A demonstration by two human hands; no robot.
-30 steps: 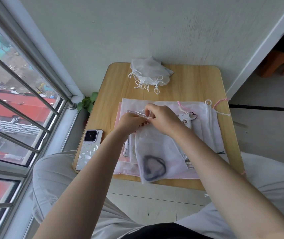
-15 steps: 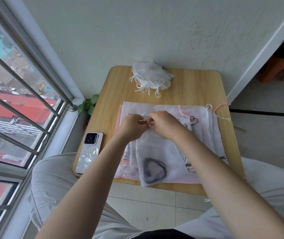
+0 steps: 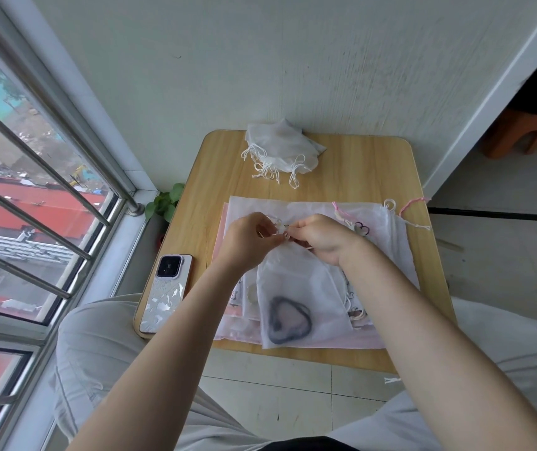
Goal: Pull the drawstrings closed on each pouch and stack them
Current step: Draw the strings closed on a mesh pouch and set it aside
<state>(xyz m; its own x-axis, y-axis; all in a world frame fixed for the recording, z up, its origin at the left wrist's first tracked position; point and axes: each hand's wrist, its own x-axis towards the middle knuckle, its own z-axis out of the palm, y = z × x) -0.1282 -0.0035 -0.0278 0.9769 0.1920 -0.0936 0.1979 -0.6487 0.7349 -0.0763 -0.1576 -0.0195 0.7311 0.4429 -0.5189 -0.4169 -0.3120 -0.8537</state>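
Both hands are pinching what look like the strings at the top of the see-through pouch [image 3: 296,301]: left hand [image 3: 247,244], right hand [image 3: 320,237]. The pouch is lying on the table [image 3: 215,177], pointing toward the person.

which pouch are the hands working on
The sheer white pouch with the dark heart shape inside, topmost at the near edge; both hands pinch its drawstring, unlike the heap at the far edge.

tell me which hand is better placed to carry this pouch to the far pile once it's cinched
Probably the right hand: the white heap of closed pouches lies far and slightly toward its side. Both hands grip the sheer white pouch.
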